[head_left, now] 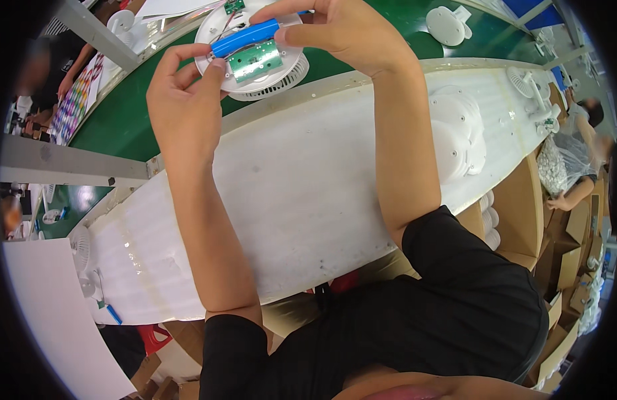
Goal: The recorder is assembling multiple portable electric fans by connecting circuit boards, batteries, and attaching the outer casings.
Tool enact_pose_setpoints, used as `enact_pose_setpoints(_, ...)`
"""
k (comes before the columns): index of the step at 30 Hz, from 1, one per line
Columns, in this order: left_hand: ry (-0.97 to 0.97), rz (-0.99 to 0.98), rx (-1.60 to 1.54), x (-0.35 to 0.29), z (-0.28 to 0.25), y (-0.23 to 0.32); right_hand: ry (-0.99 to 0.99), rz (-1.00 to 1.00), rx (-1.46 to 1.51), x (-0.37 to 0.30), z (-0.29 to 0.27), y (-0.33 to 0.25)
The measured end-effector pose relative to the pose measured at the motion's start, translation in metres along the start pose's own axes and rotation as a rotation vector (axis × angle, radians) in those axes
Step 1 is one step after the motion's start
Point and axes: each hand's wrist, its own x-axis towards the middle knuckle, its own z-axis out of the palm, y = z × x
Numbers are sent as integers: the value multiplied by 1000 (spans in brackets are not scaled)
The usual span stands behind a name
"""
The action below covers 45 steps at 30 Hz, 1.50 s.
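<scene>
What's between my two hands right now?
In the head view, a blue cylinder and green circuit board, over a round white part, lie between your left hand and right hand.

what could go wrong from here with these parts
The left hand and right hand have fingers at the blue cylinder, so the thin wires beside it might get pinched. The right forearm lies close to the piled white discs; a sideways swing could topple them.
</scene>
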Motion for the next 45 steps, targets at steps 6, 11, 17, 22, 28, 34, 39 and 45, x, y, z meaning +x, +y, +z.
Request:
enact_pose_setpoints(6, -39, 22, -12, 2, -6, -1, -20, -44, -38, 0, 0, -4)
enact_pose_setpoints(11, -48, 27, -9, 2, -9, -6, -11, -48, -198, -4, -1, -9)
enact_pose_setpoints(17, -61, -14, 10, 5, -8, -6, -42, -69, -534, -7, -2, -32)
enact_pose_setpoints(22, -109, -40, -112, 6, -6, -7, 243, 297, -546, -99, -41, -99)
enact_pose_setpoints(28, -95, 5, -28, 5, -5, -6, 445, 418, -886, -201, -40, -74)
enact_pose_setpoints(34, -38, 66, 19, 2, -1, -2, 630, 498, -1045, -268, -14, -40)
enact_pose_setpoints(39, 63, 93, 75, 2, -3, -2, 506, 358, -1218, -257, -14, -23)
enact_pose_setpoints(45, 73, 103, 83, 7, -11, 1, 65, 250, -1317, -212, -27, -21)
